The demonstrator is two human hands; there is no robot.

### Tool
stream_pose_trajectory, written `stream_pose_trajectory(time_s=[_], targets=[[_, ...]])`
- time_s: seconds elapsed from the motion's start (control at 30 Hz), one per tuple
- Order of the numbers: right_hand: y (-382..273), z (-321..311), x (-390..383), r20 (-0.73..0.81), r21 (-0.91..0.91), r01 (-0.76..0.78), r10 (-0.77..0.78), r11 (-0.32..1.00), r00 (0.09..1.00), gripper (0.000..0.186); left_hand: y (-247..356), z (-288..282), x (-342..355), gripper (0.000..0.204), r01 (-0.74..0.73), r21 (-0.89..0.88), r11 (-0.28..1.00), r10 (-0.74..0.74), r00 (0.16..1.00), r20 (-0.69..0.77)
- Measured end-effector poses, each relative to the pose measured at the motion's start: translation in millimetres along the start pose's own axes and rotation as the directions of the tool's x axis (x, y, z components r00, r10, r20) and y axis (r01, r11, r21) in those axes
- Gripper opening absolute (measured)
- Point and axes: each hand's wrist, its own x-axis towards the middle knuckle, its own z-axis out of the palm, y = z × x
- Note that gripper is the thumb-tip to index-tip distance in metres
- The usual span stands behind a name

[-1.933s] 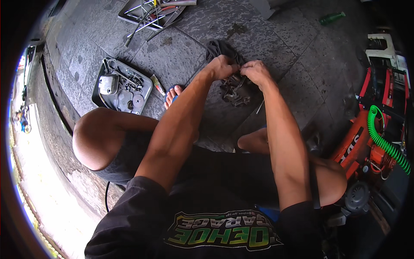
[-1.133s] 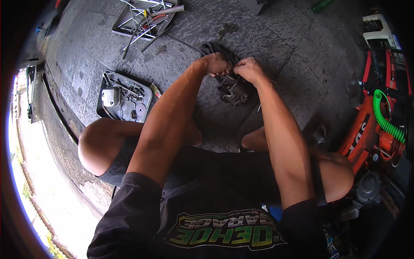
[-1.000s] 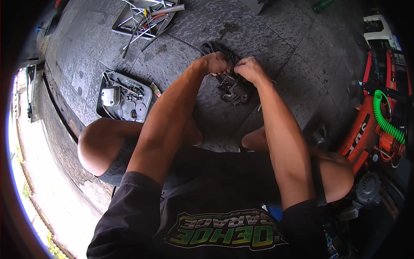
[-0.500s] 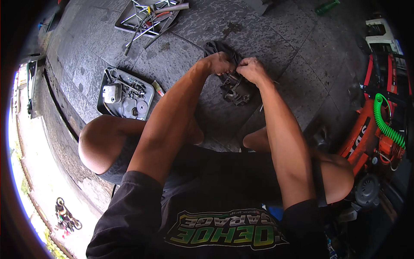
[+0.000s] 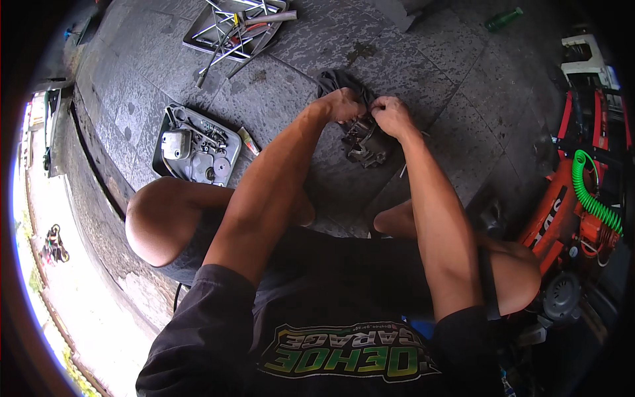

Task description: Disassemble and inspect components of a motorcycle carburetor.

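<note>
A dark metal engine part (image 5: 366, 148) lies on the tiled floor between my feet, with a dark rag (image 5: 336, 81) bunched at its far side. My left hand (image 5: 344, 106) is at the part's far left edge, next to the rag, its fingers curled inward. Close beside it on the right, my right hand (image 5: 393, 116) has thumb and forefinger pinched together over the part's far end. What either hand's fingers hold is too small and too covered to make out.
Left of my arms stands a tray (image 5: 159, 157) of metal engine parts, with a small tube (image 5: 249, 141) beside it. Wrenches and other tools fill a far tray (image 5: 192, 41). A green bottle (image 5: 503, 20) lies far right. A red machine (image 5: 552, 205) with a green coiled hose (image 5: 585, 192) stands right.
Both hands stay at the far end of the engine part, with only slight finger movement. The whole view has shifted a little. Outside at the left, a motorcycle has moved farther away.
</note>
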Motion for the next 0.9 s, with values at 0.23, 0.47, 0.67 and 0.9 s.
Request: stream_pose_trajectory(time_s=[0.23, 0.47, 0.67, 0.9], targets=[[10.2, -5.9, -14.3, -0.072, 0.075, 0.177, -0.171, 0.981, 0.983, 0.023, 3.3, 5.2, 2.7, 0.034, 0.139, 0.112, 0.984, -0.135, 0.990, -0.041], [14.8, -3.4, -15.8, -0.109, 0.053, 0.338, -0.332, 0.939, 0.937, 0.014, -0.5, 2.1, -2.3, 0.031, -0.016, 0.068, 0.998, 0.015, 1.000, 0.012], [18.3, 3.5, -18.9, -0.179, 0.065, 0.402, -0.386, 0.913, 0.905, 0.009, 1.5, 3.0, -1.0, 0.031, -0.032, 0.084, 0.996, 0.031, 0.999, 0.011], [18.3, 1.9, -19.1, -0.188, 0.080, 0.419, -0.399, 0.905, 0.898, 0.011, -4.9, 5.0, 5.1, 0.030, -0.034, 0.159, 0.987, 0.032, 0.999, 0.015]])
